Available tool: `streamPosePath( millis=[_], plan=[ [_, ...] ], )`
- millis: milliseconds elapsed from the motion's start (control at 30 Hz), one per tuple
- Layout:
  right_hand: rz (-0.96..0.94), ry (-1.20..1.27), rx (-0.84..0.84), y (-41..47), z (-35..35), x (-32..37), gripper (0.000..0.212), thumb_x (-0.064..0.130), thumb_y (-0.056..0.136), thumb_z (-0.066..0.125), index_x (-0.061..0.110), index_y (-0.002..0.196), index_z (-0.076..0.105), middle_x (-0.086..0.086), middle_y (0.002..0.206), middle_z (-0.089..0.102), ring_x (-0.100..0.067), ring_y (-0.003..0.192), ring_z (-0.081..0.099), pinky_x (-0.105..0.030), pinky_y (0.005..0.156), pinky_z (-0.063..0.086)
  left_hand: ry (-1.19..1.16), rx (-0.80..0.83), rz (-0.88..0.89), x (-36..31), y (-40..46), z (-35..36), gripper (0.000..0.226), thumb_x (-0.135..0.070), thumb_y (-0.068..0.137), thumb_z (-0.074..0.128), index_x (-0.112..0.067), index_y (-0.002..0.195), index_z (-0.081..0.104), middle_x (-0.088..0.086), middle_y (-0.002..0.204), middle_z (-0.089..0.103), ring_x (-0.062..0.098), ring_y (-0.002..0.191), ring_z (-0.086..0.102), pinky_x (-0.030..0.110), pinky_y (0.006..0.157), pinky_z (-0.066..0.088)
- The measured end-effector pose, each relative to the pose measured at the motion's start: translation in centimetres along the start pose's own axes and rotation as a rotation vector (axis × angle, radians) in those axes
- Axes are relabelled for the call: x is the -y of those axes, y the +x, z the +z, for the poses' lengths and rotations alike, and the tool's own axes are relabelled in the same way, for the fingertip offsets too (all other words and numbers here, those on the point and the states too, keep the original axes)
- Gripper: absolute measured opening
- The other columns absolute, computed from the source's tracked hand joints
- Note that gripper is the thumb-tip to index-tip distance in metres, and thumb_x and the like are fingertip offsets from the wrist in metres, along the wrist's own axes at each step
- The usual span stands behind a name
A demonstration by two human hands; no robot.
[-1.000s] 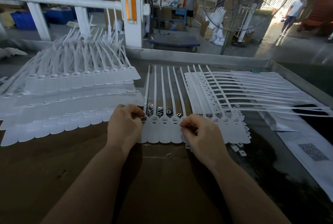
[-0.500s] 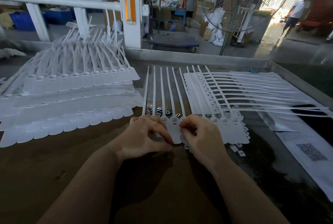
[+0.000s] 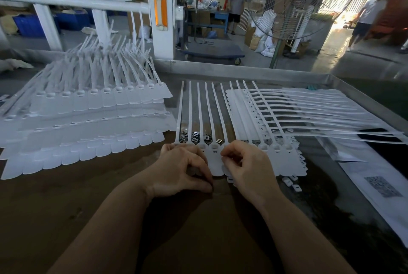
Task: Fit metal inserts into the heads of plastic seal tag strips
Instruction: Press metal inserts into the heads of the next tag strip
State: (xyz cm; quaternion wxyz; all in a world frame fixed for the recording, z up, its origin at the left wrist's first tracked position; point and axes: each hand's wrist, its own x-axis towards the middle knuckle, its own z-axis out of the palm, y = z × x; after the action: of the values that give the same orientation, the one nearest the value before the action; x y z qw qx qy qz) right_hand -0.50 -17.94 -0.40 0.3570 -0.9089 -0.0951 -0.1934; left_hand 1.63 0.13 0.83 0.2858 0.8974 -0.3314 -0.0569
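While both hands are working at the strip heads, the scene is reading like this:

Left hand [image 3: 183, 170]: lying over the near-left heads of the strip row [image 3: 207, 119], fingers curled and thumb meeting them near the table; whether it is pinching an insert I cannot tell.

Right hand [image 3: 242, 163]: curling over the heads just right of centre, fingertips drawn together as if pinching something small; the thing itself is hidden.

Strip row: lying flat between the hands, tails pointing away, heads partly covered.

Inserts [image 3: 196, 137]: sitting loose in a small pile between the tails, just beyond the heads.

Left stack [image 3: 88, 123]: lying well to the left in overlapping layers.

Right stack [image 3: 309, 114]: fanning out beside the row, overlapping its right edge.

Caps [image 3: 291, 182]: a few small white pieces lying loose by the right hand.

Risk, insert: an insert is likely going in skewed or slipping from the fingertips, because it is tiny and the hands are hiding the sockets.

Risk, row: pressing on one head could be shifting the joined row and scattering the pile.
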Motion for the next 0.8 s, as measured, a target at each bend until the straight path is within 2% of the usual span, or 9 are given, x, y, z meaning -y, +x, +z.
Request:
streamPosePath(
  millis=[67,100,200,300,400,533,800],
  plan=[
    [0.005,0.003,0.004,0.0,0.0,0.0,0.009,0.008,0.084,0.063,0.016,0.087,0.067,0.008,0.082,0.064,-0.007,0.079,0.059,-0.026,0.076,0.05,-0.031,-0.003,-0.015,0.0,0.1,-0.1,0.014,-0.043,0.073,0.072,-0.048,0.068,0.06,-0.03,0.092,0.052,-0.019,0.105,0.034,0.029,0.098,0.016],
    [0.005,0.001,0.007,0.0,0.0,0.0,0.009,0.009,0.084,0.063,0.016,0.087,0.067,0.008,0.082,0.064,-0.007,0.079,0.059,-0.025,0.076,0.05,-0.093,-0.024,-0.027,-0.1,0.1,-0.3,0.012,-0.039,0.074,0.071,-0.044,0.069,0.061,-0.026,0.091,0.055,-0.015,0.101,0.041,0.029,0.097,0.023],
    [0.006,0.001,0.009,0.0,0.0,0.0,0.01,0.008,0.084,0.063,0.016,0.087,0.067,0.009,0.082,0.063,-0.007,0.079,0.059,-0.023,0.076,0.049,-0.359,-0.202,-0.071,-0.3,0.0,-0.5,0.006,-0.022,0.079,0.07,-0.026,0.077,0.066,-0.013,0.084,0.065,-0.004,0.081,0.057,0.013,0.075,0.043],
    [0.001,0.001,0.006,0.0,0.0,0.0,0.01,0.008,0.084,0.063,0.017,0.087,0.067,0.011,0.081,0.062,-0.006,0.079,0.058,-0.02,0.075,0.049,-0.458,-0.444,-0.128,-0.2,0.0,-0.4,0.005,-0.012,0.081,0.068,-0.016,0.079,0.066,-0.006,0.078,0.068,0.0,0.074,0.061,0.007,0.068,0.044],
    [0.0,0.0,0.005,0.0,0.0,0.0,0.01,0.008,0.085,0.062,0.017,0.088,0.067,0.012,0.081,0.061,-0.004,0.079,0.058,-0.016,0.074,0.048,-0.528,-0.605,-0.203,0.2,0.3,-0.2,0.006,-0.008,0.08,0.069,-0.013,0.08,0.066,-0.003,0.075,0.068,0.0,0.071,0.062,0.007,0.068,0.046],
    [0.0,-0.004,0.011,0.1,0.0,-0.1,0.01,0.009,0.085,0.062,0.017,0.089,0.066,0.012,0.081,0.06,-0.003,0.079,0.057,-0.014,0.074,0.047,-0.549,-0.667,-0.265,0.6,0.6,0.1,0.01,-0.007,0.082,0.067,-0.017,0.082,0.066,-0.006,0.069,0.068,0.003,0.063,0.062,0.01,0.061,0.049],
    [-0.003,-0.01,0.0,0.1,0.0,-0.1,0.009,0.009,0.085,0.062,0.016,0.088,0.066,0.009,0.082,0.063,-0.006,0.079,0.058,-0.018,0.074,0.048,-0.521,-0.7,-0.311,0.7,0.5,0.2,0.015,-0.007,0.085,0.063,-0.021,0.086,0.068,-0.005,0.078,0.069,-0.001,0.068,0.063,0.005,0.061,0.046]
  ],
)
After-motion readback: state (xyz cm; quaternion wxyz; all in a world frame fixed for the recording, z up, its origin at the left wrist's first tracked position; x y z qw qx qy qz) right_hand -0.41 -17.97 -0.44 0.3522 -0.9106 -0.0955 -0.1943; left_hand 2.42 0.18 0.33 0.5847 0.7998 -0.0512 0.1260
